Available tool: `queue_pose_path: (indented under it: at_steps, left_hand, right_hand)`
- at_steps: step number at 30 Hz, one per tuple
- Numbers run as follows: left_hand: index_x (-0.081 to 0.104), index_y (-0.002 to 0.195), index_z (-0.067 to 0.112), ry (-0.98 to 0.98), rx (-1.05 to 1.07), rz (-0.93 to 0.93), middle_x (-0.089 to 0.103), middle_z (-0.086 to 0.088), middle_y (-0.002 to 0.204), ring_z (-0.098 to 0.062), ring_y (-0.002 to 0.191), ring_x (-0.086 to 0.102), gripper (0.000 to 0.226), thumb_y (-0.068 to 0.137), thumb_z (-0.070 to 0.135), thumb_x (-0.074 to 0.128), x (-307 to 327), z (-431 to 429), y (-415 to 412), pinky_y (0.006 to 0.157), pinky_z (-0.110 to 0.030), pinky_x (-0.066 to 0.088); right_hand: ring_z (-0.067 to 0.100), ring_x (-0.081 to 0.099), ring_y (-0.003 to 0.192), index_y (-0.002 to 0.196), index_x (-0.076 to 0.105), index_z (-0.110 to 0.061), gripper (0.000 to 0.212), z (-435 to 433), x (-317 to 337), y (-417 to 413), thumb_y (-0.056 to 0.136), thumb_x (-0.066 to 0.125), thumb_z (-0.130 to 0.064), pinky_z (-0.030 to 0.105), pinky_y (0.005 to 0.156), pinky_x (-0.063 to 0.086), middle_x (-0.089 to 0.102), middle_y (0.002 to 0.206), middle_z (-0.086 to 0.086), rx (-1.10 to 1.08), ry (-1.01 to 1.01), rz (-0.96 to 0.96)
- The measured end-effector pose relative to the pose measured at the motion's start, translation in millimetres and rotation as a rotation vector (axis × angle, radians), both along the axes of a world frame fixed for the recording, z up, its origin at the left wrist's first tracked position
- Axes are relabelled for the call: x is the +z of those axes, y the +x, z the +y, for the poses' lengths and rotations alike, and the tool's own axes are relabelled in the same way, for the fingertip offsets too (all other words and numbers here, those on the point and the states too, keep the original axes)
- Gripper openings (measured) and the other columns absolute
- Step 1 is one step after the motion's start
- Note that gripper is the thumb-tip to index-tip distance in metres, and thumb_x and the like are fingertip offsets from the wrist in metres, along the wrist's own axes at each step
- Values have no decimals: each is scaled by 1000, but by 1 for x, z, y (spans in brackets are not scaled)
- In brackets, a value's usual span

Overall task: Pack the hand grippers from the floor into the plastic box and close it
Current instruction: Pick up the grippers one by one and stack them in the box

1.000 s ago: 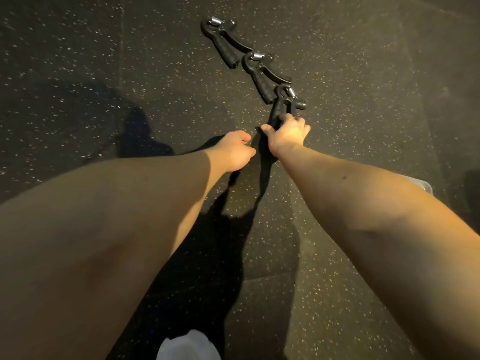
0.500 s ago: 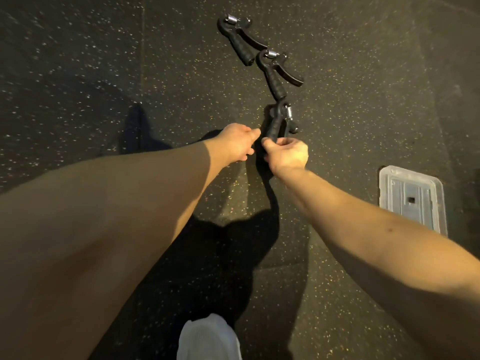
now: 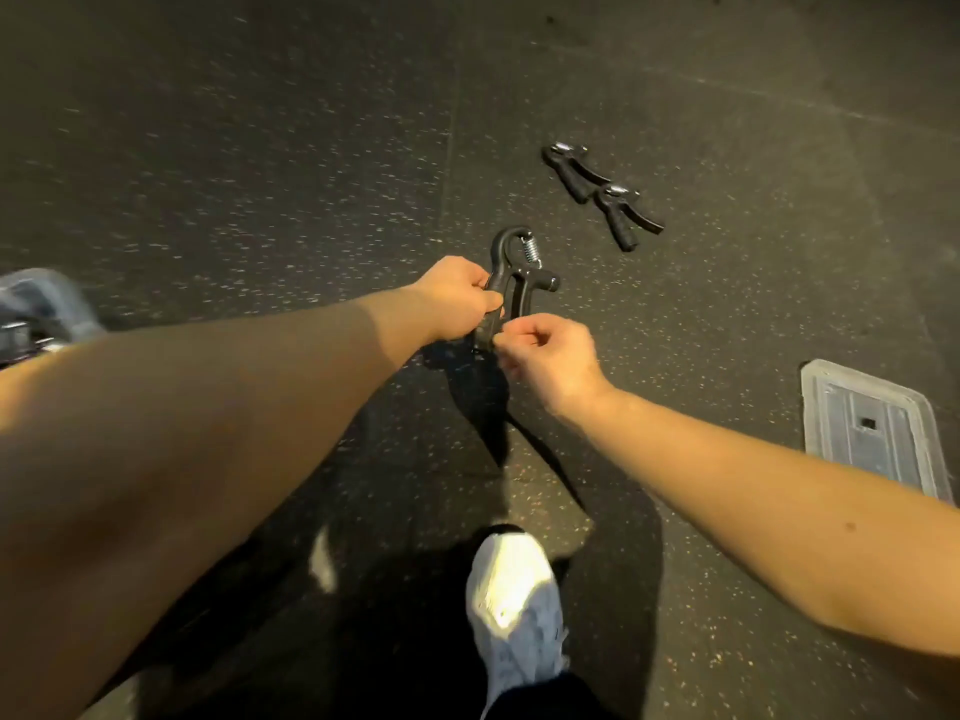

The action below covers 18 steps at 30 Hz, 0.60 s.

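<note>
Both bare forearms reach out over the dark speckled rubber floor [image 3: 260, 174] and meet about the middle of the view, the left arm coming in low and broad from the left, the right arm slanting in from the lower right. The left hand [image 3: 457, 298] has its fingers curled round one handle of a black hand gripper [image 3: 511, 272], a firm closed grip about the upper part of the handles. The right hand [image 3: 550, 361] sits just below and beside it, knuckles up, its grip narrow: thumb and forefinger pinch the lower end of the handles. The gripper stands roughly upright between the two hands, lifted off the floor, its hooked top and metal spring [image 3: 530, 250] rising clear above the left hand and its adjusting knob sticking out to the right. Two more hand grippers lie on the floor beyond and to the right, well apart from the hands: the far hand gripper [image 3: 574, 174] and the nearer hand gripper [image 3: 623, 215], end to end and touching or nearly so. A clear plastic lid [image 3: 872, 433] lies flat on the floor at the right edge. A pale shoe [image 3: 514, 595] is planted below the hands. At the left edge there is a blurred object [image 3: 36, 309] I cannot make out.
</note>
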<state>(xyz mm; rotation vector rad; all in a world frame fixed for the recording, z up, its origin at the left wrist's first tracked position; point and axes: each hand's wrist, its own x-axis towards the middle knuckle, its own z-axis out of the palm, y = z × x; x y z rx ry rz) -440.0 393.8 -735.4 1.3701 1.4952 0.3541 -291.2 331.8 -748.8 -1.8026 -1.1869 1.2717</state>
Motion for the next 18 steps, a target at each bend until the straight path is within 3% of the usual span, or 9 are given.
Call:
queue_pose_path:
  at_steps: [3, 5, 8, 11, 15, 18]
  left_hand:
    - [64, 98, -4, 18, 7, 7, 75, -17, 94, -34, 91, 73, 34, 86, 28, 64, 41, -30, -50, 88, -51, 58]
    - [65, 102, -5, 37, -8, 21, 76, -16, 97, -34, 96, 72, 35, 88, 27, 63, 74, -48, -80, 91, -51, 56]
    - [65, 104, -4, 55, 9, 20, 75, -11, 97, -25, 87, 72, 26, 98, 20, 58, 123, -81, -122, 86, -40, 58]
    - [58, 109, 2, 17, 59, -77, 72, -20, 109, -21, 84, 74, 12, 103, 9, 51, 158, -112, -165, 69, -31, 61]
    - [60, 114, -4, 42, 131, -109, 71, -25, 114, -33, 102, 72, 18, 102, 9, 53, 188, -150, -223, 91, -49, 58]
    - [60, 112, -14, 83, 202, -99, 71, -23, 104, -32, 95, 73, 26, 98, 9, 59, 200, -181, -261, 90, -47, 59]
  right_hand:
    - [23, 70, 70, 83, 69, -10, 18, -12, 43, -16, 82, 78, -25, 39, 67, 58, 73, 76, 9, 77, -26, -214]
    - [28, 73, 78, 88, 64, -14, 26, -18, 75, -30, 79, 81, -32, 44, 75, 61, 73, 84, 11, 191, -74, -223]
    - [28, 70, 79, 100, 60, -9, 17, -33, 122, -64, 91, 71, -17, 44, 79, 59, 68, 91, 15, 367, -196, 10]
    - [25, 69, 77, 90, 57, -8, 8, -55, 163, -111, 98, 59, -9, 29, 68, 59, 65, 86, 13, 505, -232, 159]
    - [20, 65, 71, 94, 62, -10, 8, -81, 192, -172, 99, 57, -7, 24, 59, 52, 67, 90, 14, 558, -214, 227]
    - [20, 66, 72, 101, 64, -7, 5, -97, 199, -207, 97, 60, -7, 23, 60, 53, 69, 93, 15, 585, -206, 250]
